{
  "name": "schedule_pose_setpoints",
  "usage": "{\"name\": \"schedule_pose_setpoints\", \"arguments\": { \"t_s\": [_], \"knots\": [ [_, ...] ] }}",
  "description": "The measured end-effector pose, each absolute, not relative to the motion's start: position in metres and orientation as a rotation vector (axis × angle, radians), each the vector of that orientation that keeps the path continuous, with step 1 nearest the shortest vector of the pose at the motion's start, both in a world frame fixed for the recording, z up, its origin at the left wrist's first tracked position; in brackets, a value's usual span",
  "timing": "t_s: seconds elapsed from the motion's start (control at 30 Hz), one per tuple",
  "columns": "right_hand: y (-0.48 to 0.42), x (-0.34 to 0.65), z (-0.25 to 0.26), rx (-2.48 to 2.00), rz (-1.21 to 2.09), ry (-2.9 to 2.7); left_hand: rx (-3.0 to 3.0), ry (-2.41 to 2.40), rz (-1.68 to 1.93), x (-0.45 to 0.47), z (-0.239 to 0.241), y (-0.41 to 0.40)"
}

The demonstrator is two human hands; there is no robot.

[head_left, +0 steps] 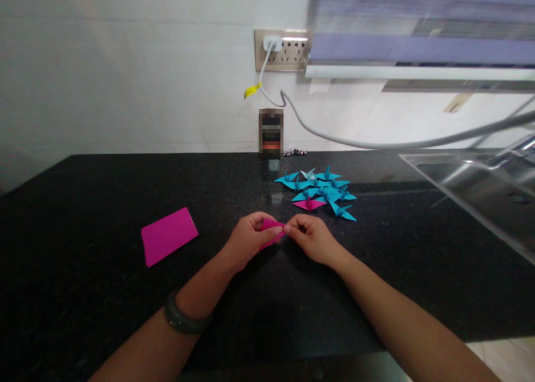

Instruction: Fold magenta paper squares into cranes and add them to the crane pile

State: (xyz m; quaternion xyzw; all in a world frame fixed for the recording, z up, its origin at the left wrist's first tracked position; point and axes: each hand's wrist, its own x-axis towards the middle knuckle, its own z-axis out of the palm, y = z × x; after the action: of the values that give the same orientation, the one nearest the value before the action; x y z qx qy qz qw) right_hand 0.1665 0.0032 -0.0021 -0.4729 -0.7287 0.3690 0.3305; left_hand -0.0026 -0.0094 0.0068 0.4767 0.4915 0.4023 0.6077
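Desk (267, 326): paper stack (169, 237) left of left grip (251, 237); paper piece (271, 224) between it and right grip (315, 240); cranes (328, 192) beyond right grip, sink (493, 187) farther right.

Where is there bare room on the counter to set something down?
Bare counter shows between the pink paper stack and the wall, and between the paper birds and the sink. Crowded: just beyond the right hand, where the paper birds cluster.
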Motion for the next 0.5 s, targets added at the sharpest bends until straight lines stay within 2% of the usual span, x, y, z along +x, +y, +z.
{"name": "schedule_pose_setpoints", "arguments": {
  "t_s": [0.3, 0.5],
  "knots": [
    [0.0002, 0.163, -0.0019, -1.199, 1.126, -1.881, 1.204, 1.242, 0.956, -0.0001, 0.0086, -0.01],
    [-0.0005, 0.1625, -0.0002, -1.181, 1.087, -1.921, 1.278, 1.243, 0.907, 0.0009, 0.0084, -0.0104]
  ]
}}
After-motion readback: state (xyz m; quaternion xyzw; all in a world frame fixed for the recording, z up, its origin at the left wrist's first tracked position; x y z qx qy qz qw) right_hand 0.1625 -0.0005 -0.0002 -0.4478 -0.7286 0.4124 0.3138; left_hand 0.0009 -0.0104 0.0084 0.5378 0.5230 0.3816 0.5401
